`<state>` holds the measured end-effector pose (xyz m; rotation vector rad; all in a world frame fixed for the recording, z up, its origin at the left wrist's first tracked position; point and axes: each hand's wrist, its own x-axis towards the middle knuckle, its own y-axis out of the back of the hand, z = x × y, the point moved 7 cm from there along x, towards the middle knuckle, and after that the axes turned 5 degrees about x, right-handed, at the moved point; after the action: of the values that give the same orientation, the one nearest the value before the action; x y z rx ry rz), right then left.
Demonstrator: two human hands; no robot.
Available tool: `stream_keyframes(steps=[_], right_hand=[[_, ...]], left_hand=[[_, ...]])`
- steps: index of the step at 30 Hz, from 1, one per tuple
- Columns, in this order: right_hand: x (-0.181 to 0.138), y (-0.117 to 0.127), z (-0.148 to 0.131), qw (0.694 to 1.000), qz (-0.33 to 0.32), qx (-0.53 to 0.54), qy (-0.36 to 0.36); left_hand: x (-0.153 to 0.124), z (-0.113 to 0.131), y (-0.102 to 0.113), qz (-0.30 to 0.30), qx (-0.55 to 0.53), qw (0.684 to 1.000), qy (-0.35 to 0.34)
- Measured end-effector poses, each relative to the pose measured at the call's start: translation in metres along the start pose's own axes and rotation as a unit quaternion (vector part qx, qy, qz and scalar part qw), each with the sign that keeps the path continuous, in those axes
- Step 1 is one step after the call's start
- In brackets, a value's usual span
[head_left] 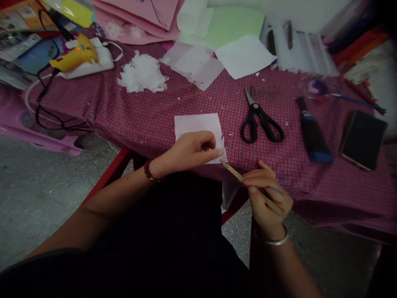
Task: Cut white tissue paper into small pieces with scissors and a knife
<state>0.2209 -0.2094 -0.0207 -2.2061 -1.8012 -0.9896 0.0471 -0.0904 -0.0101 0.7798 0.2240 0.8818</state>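
My left hand rests at the near edge of the table, fingers curled and pinched at the corner of a white paper square. A thin wooden stick is gripped in my right hand, and its tip points up-left to meet the left fingertips and the paper's near right corner. Both hands hover over the red checked tablecloth just above my lap.
Black-handled scissors lie right of the paper. Further right lie a dark tube and a black phone. At the back are a pile of white paper shreds, a yellow glue gun with black cord, and loose paper sheets.
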Motion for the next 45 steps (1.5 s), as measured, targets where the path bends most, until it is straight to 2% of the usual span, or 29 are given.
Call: stream_keyframes(steps=[2,6,13,17,22,28,38,45], right_hand=[[0.0,0.0,0.0,1.0,0.002,0.001,0.003],[-0.001,0.001,0.0,1.0,0.003,0.008,0.002],[0.001,0.0,-0.001,1.0,-0.005,0.012,0.007],[0.0,0.0,0.0,1.0,-0.004,0.009,0.001],[-0.001,0.002,0.003,0.999,0.019,0.03,-0.025],[0.001,-0.003,0.002,1.0,-0.007,0.021,-0.019],[-0.001,0.0,0.004,1.0,0.001,0.011,-0.024],[-0.001,0.0,0.004,0.999,-0.005,0.007,-0.032]], left_hand=[[-0.002,0.005,-0.005,-0.021,0.044,0.999,-0.022],[-0.006,0.009,-0.013,-0.026,0.109,0.993,-0.038],[0.001,-0.002,-0.007,-0.011,-0.03,0.999,0.032],[0.003,-0.003,-0.004,-0.029,-0.047,0.997,0.048],[-0.003,0.007,-0.009,-0.063,0.057,0.996,-0.012],[-0.004,0.011,-0.014,-0.071,0.122,0.989,-0.041],[0.001,0.011,-0.01,-0.076,0.051,0.995,-0.038],[0.004,0.005,-0.007,-0.085,0.012,0.996,-0.001]])
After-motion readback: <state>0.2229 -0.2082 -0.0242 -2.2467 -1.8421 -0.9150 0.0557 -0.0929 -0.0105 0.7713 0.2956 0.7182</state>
